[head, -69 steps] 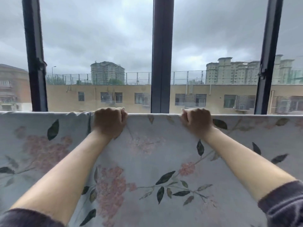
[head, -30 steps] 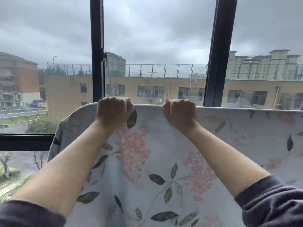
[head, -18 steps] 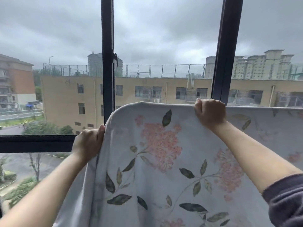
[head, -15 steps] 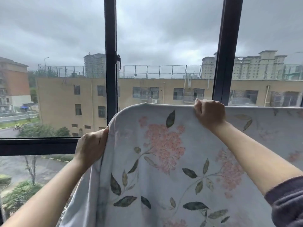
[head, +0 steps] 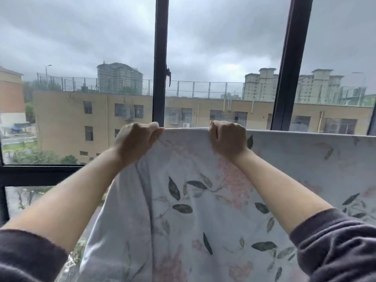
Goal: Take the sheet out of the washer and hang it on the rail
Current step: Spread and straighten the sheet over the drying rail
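Head view: both hands are up at the top fold of the floral sheet [head: 203, 210], which hangs draped in front of the window frame [head: 160, 58]. The left hand [head: 135, 140] has its grip closed on the fold's left end, fabric bunching below it. The right hand [head: 228, 140] is fisted on the same edge, just beside it. The rail itself is hidden under the cloth.

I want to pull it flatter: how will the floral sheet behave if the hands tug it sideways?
Probably floppy: the sheet drapes in soft folds below the left hand. It likely slides easily, since its top edge lies smooth beside the right hand.
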Demonstrator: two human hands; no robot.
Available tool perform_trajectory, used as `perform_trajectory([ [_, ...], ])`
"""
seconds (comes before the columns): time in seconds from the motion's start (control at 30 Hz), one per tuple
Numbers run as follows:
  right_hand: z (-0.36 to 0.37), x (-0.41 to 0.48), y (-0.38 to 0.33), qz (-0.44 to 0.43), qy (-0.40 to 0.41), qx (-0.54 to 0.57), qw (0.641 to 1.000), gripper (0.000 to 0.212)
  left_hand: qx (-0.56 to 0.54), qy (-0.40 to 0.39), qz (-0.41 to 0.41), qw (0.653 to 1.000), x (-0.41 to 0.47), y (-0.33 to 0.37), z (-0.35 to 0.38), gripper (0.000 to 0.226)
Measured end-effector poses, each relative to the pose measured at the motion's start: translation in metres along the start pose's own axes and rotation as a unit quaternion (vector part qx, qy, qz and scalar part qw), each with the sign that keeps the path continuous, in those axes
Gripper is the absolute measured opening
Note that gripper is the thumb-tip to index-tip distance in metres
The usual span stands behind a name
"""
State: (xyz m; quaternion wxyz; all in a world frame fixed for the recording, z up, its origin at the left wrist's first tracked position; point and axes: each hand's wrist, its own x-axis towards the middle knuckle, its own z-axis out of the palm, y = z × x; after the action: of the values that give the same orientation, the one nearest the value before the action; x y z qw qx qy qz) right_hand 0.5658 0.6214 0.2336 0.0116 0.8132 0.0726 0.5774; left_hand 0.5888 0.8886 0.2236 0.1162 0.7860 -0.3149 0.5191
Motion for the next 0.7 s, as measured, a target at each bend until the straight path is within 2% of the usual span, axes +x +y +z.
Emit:
perform_trajectory([
  [0.07, 0.0, -0.001, -0.002, 0.002, 0.004, 0.008, 1.0, 0.047, 0.036, -0.044, 0.068, 0.996, 0.003, -0.016, -0.009, 0.05],
  [0.13, -0.001, -0.002, -0.004, 0.008, -0.007, 0.008, 1.0, 0.051, 0.036, -0.091, 0.061, 0.993, -0.017, -0.021, -0.004, 0.044],
  [0.27, 0.003, 0.0, 0.0, 0.027, -0.028, 0.004, 0.999, 0.05, -0.025, -0.175, -0.042, 0.983, -0.074, -0.008, 0.022, 0.018],
  [0.33, 0.005, -0.005, -0.001, 0.03, -0.023, 0.005, 0.999, 0.051, -0.044, -0.207, -0.13, 0.969, -0.096, -0.002, 0.036, 0.016],
  [0.4, 0.005, -0.012, -0.004, 0.024, -0.017, 0.014, 0.999, 0.048, -0.069, -0.28, -0.26, 0.922, -0.122, -0.004, 0.053, 0.025],
  [0.47, 0.006, -0.02, -0.007, 0.005, -0.02, 0.004, 1.0, 0.042, -0.089, -0.348, -0.355, 0.863, -0.154, -0.008, 0.066, 0.035],
  [0.53, 0.008, -0.028, -0.013, -0.031, -0.02, -0.027, 0.999, 0.039, -0.105, -0.391, -0.405, 0.82, -0.178, -0.005, 0.07, 0.036],
  [0.63, 0.011, -0.039, -0.032, -0.101, -0.031, -0.032, 0.994, 0.04, -0.139, -0.414, -0.467, 0.769, -0.197, 0.003, 0.073, 0.039],
  [0.67, 0.012, -0.043, -0.042, -0.13, -0.039, -0.031, 0.99, 0.038, -0.158, -0.421, -0.497, 0.742, -0.202, 0.004, 0.075, 0.051],
  [0.7, 0.014, -0.048, -0.051, -0.154, -0.05, -0.031, 0.986, 0.036, -0.196, -0.428, -0.543, 0.696, -0.207, 0.008, 0.077, 0.069],
])
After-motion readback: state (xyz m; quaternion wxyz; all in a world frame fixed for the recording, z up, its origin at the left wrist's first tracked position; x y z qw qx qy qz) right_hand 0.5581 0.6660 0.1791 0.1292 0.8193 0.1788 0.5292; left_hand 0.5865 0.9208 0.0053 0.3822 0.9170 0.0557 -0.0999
